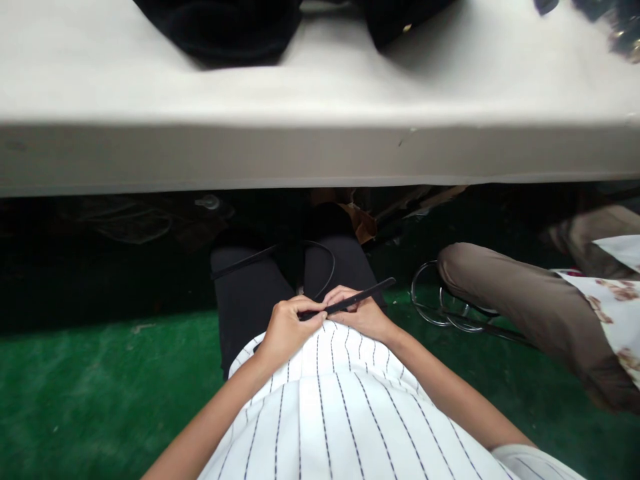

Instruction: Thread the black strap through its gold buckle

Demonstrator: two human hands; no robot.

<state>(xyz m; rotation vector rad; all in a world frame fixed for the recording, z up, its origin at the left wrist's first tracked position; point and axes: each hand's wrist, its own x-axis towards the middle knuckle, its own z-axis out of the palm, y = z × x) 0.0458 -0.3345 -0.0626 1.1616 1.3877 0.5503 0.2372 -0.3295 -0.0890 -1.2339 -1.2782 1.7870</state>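
A narrow black strap lies across both hands at my waist, its rounded end sticking out to the right. My left hand pinches it between thumb and fingers. Close beside it, my right hand is curled around the strap, with the fingers partly behind it. A thin black length loops over my dark trousers, and its link to the strap is hidden by the hands.
Above my lap runs the edge of a white-covered table, with dark items on top. At the right, a seated person's leg is near a metal stool. The floor is green.
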